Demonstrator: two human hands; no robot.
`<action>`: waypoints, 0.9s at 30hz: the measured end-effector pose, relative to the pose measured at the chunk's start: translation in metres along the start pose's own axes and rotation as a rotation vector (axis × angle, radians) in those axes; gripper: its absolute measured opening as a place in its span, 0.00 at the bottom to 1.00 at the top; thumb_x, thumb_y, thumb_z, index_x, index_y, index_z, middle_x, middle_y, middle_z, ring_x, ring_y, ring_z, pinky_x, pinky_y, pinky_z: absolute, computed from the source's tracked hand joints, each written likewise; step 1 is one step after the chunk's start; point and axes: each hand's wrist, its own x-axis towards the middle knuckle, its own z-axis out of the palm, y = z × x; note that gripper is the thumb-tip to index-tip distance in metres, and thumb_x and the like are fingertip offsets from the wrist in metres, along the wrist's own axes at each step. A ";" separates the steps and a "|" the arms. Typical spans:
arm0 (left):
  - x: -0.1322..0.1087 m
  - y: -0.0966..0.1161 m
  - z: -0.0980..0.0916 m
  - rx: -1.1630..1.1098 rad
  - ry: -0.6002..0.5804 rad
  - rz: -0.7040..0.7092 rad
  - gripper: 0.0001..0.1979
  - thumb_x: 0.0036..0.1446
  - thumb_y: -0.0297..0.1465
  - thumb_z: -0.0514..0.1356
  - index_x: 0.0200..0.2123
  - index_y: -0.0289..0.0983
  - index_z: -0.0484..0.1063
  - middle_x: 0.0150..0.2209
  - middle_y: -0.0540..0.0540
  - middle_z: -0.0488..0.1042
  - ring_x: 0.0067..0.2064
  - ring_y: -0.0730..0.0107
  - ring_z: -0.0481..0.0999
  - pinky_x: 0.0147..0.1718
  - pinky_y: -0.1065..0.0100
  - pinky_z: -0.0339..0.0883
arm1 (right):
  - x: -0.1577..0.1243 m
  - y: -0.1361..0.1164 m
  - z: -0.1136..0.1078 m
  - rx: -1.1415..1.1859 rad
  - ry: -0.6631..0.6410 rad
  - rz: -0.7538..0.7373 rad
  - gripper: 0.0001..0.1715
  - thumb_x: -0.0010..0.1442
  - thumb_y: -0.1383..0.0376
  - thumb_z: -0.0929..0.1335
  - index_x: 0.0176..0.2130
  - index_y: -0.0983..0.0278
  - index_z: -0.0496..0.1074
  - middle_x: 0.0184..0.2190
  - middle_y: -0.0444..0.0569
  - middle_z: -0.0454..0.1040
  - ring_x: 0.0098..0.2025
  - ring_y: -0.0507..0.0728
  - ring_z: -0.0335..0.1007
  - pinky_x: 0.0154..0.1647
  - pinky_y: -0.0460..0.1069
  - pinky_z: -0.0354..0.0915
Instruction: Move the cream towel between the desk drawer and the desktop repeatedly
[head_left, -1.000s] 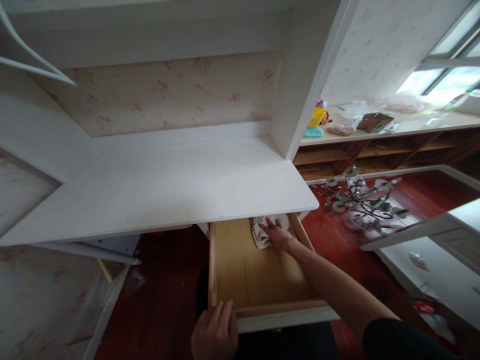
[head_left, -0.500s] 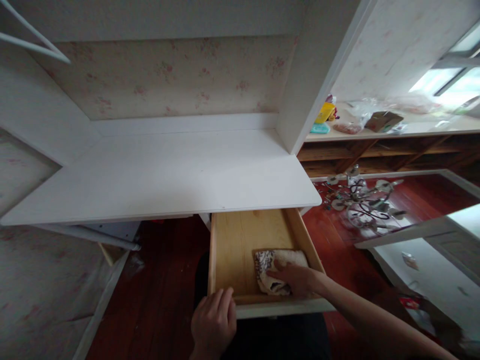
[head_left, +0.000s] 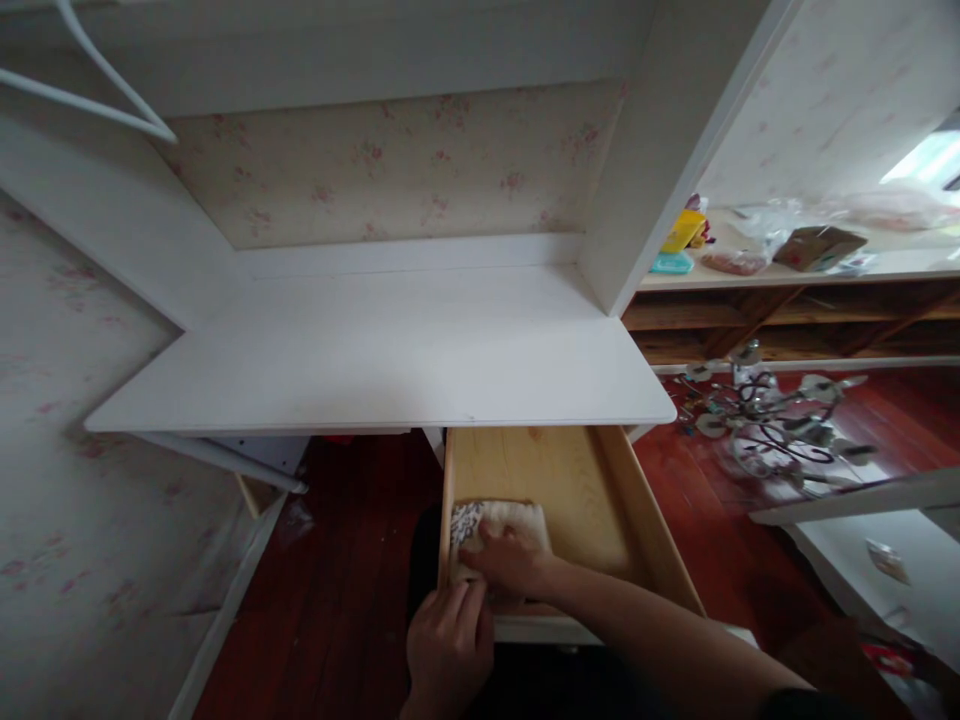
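A wooden drawer [head_left: 577, 480] is pulled out from beneath the white desk [head_left: 420, 350]. Inside it, at the left front, lies a folded cloth [head_left: 525, 517], pale with a dark pattern on one side. My right hand [head_left: 506, 555] presses down on the cloth with its fingers closed on it, the forearm crossing the drawer's front. My left hand [head_left: 450, 640] grips the drawer's front left corner, its fingers curled over the edge. Part of the cloth is hidden under my right hand.
A chandelier [head_left: 772, 420] lies on the red wooden floor at the right. Behind it, a low shelf unit [head_left: 750, 325] carries a cardboard box [head_left: 821, 247], a yellow item [head_left: 684, 231] and plastic bags. A white cable [head_left: 127, 105] hangs at the upper left.
My right hand has moved the cloth from the drawer's right side to its left front corner. My left hand stays on the drawer's corner. The view has shifted slightly left.
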 end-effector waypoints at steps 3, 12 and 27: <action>0.001 0.000 -0.001 -0.006 -0.002 -0.015 0.13 0.62 0.25 0.49 0.39 0.38 0.74 0.31 0.47 0.77 0.30 0.70 0.75 0.32 0.65 0.62 | 0.019 -0.004 0.004 -0.066 0.041 0.048 0.38 0.56 0.68 0.70 0.64 0.55 0.61 0.65 0.68 0.53 0.62 0.81 0.53 0.48 0.78 0.60; -0.001 0.001 0.004 0.037 -0.093 -0.063 0.11 0.58 0.24 0.53 0.41 0.41 0.72 0.29 0.49 0.75 0.28 0.69 0.73 0.29 0.65 0.62 | 0.074 0.033 -0.064 0.066 0.079 0.456 0.39 0.63 0.76 0.57 0.66 0.45 0.53 0.71 0.50 0.34 0.67 0.81 0.34 0.42 0.81 0.59; 0.006 0.000 0.000 0.078 -0.228 -0.055 0.11 0.59 0.24 0.53 0.40 0.41 0.73 0.31 0.50 0.75 0.29 0.69 0.72 0.29 0.66 0.62 | 0.083 0.073 -0.083 0.136 0.099 0.570 0.36 0.68 0.68 0.58 0.66 0.38 0.43 0.71 0.45 0.29 0.69 0.76 0.25 0.50 0.84 0.45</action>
